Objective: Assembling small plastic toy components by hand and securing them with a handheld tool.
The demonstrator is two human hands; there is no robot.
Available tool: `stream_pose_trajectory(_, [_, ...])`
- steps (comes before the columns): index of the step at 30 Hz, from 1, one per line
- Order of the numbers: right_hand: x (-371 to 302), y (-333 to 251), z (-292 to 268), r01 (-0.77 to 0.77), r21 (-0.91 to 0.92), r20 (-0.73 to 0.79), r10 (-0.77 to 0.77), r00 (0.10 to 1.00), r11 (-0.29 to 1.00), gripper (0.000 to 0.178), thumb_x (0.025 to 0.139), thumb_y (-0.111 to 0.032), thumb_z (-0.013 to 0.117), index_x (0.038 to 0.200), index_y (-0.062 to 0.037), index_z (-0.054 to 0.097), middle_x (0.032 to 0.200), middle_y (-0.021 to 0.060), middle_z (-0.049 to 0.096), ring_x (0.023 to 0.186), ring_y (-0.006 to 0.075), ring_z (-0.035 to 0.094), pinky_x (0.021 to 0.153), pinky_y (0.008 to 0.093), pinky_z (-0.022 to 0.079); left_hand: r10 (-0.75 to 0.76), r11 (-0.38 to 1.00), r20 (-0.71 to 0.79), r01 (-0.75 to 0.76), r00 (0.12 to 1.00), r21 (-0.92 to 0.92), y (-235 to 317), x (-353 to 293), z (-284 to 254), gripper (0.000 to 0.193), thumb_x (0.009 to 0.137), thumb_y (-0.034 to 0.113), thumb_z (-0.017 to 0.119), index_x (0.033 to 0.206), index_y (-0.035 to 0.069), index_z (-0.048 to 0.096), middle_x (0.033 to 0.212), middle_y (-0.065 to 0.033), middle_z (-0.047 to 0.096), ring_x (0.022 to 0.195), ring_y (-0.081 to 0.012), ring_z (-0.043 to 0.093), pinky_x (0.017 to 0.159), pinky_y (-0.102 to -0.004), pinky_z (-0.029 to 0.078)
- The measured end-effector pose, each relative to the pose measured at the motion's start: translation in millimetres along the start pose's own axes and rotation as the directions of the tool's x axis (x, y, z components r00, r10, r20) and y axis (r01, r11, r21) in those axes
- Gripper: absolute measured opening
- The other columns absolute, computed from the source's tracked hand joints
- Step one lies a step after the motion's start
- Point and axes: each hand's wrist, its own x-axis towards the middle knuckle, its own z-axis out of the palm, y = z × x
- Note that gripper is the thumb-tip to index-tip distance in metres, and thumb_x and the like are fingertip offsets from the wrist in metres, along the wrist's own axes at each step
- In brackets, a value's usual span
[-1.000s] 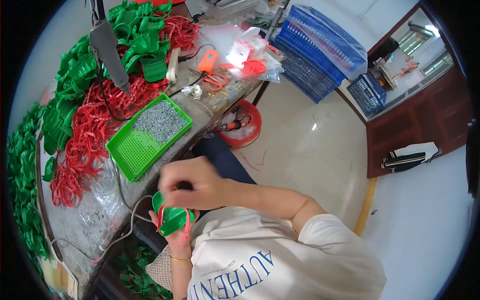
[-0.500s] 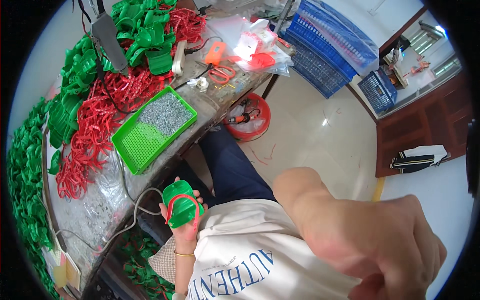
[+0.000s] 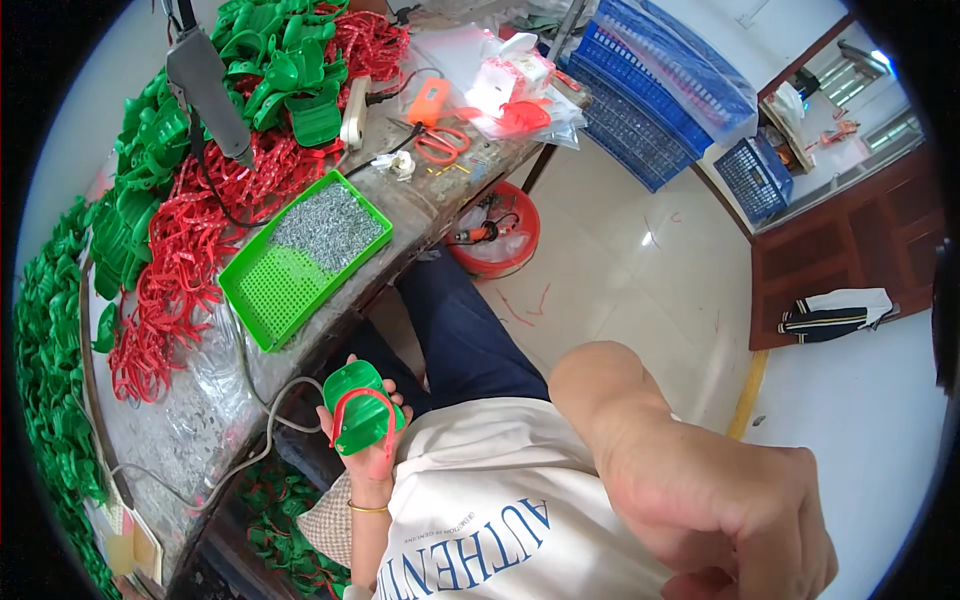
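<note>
In my left hand (image 3: 372, 465) lies a small shiny green plastic piece (image 3: 355, 378) with a rounded end. A thin red strap (image 3: 341, 408) arches across it, and my fingers curl around the far edges. My right hand (image 3: 715, 500) is raised close to the camera at the lower right, with its fingers bent in. Whatever its fingertips may hold is hidden. Beyond my left hand, on the bench, sits a green perforated tray (image 3: 262, 305) with many small silvery metal pieces (image 3: 325, 228) in its far part.
A grey powered screwdriver (image 3: 207, 90) hangs over heaped red straps (image 3: 180, 290) and green plastic pieces (image 3: 125, 235). Orange-handled scissors (image 3: 441, 146) lie on the bench. A red bucket (image 3: 528, 235) stands below its edge, near blue crates (image 3: 640, 130). A grey cable (image 3: 262, 440) loops beside the bench.
My right hand has shifted left and slightly down in the picture, its fingers still bent in. My left hand keeps its hold on the green plastic piece and has hardly moved.
</note>
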Motion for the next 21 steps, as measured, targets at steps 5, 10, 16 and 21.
stream_pose_trajectory(5, [-18,0,4,-0.073,0.116,-0.168,0.092,0.981,0.991,0.023,0.087,-0.003,0.054,0.065,-0.0088,0.052,0.05,0.0,0.043,0.044,0.0107,0.049,0.054,0.0219,0.053,-0.011,1.0,0.029,0.011,1.0,-0.001,1,8,1,0.077,0.086,0.059,0.053,0.148,0.024,0.024,0.122,-0.0246,0.052,0.103,-0.0384,0.056,0.09,-0.0514,0.044])
stream_pose_trajectory(10, [-28,0,-2,-0.132,0.455,-0.417,0.342,0.842,0.881,0.022,0.093,-0.016,0.056,0.072,-0.0091,0.053,0.052,-0.0004,0.048,0.043,0.0084,0.044,0.042,0.0196,0.045,0.026,1.0,0.032,-0.026,0.999,0.007,4,6,-4,0.077,0.086,0.059,0.053,0.148,0.025,0.024,0.125,-0.0246,0.051,0.104,-0.0382,0.056,0.091,-0.0519,0.043])
stream_pose_trajectory(16, [-52,19,24,-0.093,0.802,-0.328,0.565,0.757,0.59,0.023,0.093,-0.019,0.056,0.074,-0.0066,0.053,0.06,0.0001,0.051,0.051,0.0109,0.048,0.052,0.0287,0.047,0.025,0.998,0.069,-0.029,0.997,0.05,10,9,-1,0.077,0.085,0.059,0.054,0.148,0.026,0.024,0.126,-0.0247,0.05,0.105,-0.038,0.056,0.09,-0.0517,0.043])
stream_pose_trajectory(21, [-82,32,48,0.059,0.99,-0.137,0.739,0.66,0.131,0.025,0.092,-0.022,0.057,0.075,-0.0041,0.053,0.068,0.0007,0.053,0.06,0.0134,0.053,0.062,0.0378,0.05,0.051,0.998,0.045,-0.052,0.998,0.034,16,8,17,0.075,0.086,0.056,0.055,0.147,0.026,0.026,0.128,-0.0255,0.048,0.107,-0.04,0.055,0.094,-0.0558,0.043])
